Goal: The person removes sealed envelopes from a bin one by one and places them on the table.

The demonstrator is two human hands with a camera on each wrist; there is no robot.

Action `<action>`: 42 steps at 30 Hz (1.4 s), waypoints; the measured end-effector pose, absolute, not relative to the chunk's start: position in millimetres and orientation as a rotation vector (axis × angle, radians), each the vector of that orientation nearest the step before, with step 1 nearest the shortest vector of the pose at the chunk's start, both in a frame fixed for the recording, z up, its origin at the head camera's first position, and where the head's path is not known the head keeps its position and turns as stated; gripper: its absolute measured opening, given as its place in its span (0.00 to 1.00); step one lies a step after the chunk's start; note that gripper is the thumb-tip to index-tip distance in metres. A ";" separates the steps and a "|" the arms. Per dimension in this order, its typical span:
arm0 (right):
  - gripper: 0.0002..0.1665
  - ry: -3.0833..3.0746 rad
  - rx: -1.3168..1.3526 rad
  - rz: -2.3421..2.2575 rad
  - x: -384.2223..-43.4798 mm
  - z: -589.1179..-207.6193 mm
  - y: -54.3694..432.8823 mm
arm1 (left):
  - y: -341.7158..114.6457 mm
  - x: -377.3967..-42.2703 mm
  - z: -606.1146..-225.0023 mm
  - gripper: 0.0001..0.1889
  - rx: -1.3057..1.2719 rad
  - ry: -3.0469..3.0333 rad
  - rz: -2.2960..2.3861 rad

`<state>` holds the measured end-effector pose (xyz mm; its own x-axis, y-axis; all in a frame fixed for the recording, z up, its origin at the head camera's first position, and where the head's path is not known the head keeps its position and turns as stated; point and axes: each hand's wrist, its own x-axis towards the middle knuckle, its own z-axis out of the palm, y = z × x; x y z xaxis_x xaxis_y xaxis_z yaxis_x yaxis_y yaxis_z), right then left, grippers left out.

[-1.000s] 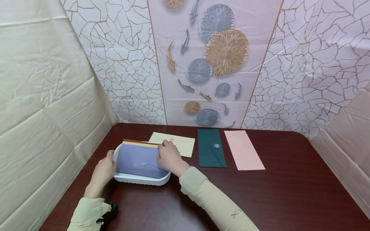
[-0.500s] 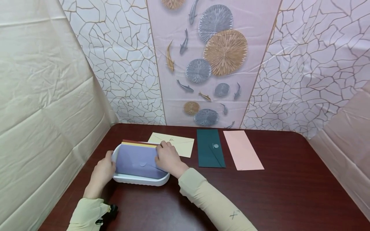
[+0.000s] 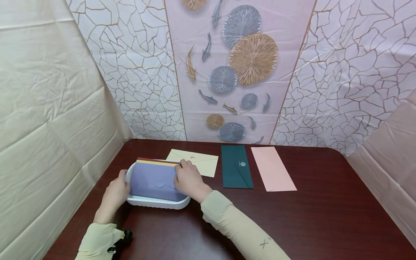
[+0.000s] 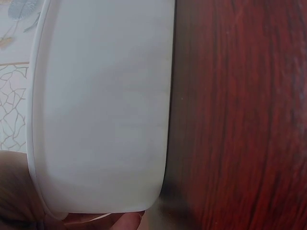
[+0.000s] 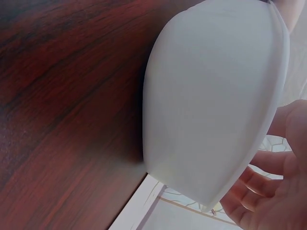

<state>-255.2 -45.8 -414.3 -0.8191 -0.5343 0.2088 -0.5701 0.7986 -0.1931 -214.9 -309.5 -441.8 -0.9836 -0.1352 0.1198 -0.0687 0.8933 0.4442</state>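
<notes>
The left hand [image 3: 115, 190] gripped the white tray [image 3: 157, 203] on the worktop [image 3: 325, 220]; the right hand [image 3: 191, 180] pinched the purple envelope [image 3: 151, 180] inside it, near one corner. A light pinch seemed best, to avoid creasing.

At lower left of the head view, your tray [image 3: 156, 203] sits on the table [image 3: 308, 224], stacked envelopes [image 3: 152, 180] inside, your left hand [image 3: 115, 192] at its left end, your right hand [image 3: 191, 181] at its right. A loose envelope [image 3: 204, 164] lies behind; a second envelope [image 3: 236, 168], then a third envelope [image 3: 273, 169], lie rightward.
</notes>
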 end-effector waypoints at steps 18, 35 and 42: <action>0.16 -2.752 0.865 0.398 -251.4 -410.6 -46.7 | -309.9 -215.2 -442.3 0.23 0.152 -2.918 -0.683; 0.18 -2.723 1.007 0.605 -248.7 -410.3 -44.4 | -309.5 -214.7 -443.3 0.24 0.166 -2.941 -0.701; 0.17 -2.717 1.018 0.563 -247.8 -406.9 -46.0 | -309.3 -214.5 -442.5 0.25 0.175 -2.940 -0.697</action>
